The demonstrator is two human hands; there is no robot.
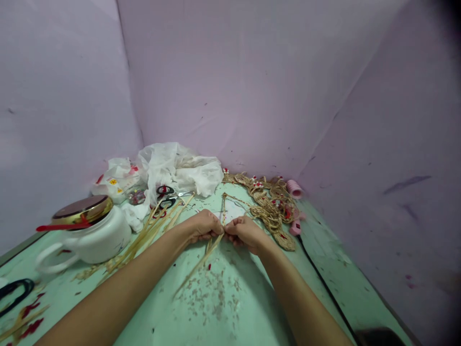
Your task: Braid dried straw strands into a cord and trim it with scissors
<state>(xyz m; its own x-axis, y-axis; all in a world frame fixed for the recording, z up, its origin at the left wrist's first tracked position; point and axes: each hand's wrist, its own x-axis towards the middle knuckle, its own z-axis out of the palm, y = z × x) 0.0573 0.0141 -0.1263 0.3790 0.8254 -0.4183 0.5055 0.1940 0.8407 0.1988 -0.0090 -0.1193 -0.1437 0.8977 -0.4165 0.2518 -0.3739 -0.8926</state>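
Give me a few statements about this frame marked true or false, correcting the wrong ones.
1. The left hand and right hand both hold the strand. True.
2. The mug stands at the table's right side. False: the mug is at the left.
3. A white bag lies beyond the left hand. True.
4. The cord is red. False: the cord is black.

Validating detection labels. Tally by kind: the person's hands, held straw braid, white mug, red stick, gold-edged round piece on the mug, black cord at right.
Hands: 2 (left hand, right hand)
Held straw braid: 1
White mug: 1
Red stick: 1
Gold-edged round piece: 1
Black cord: 1
Total: 7
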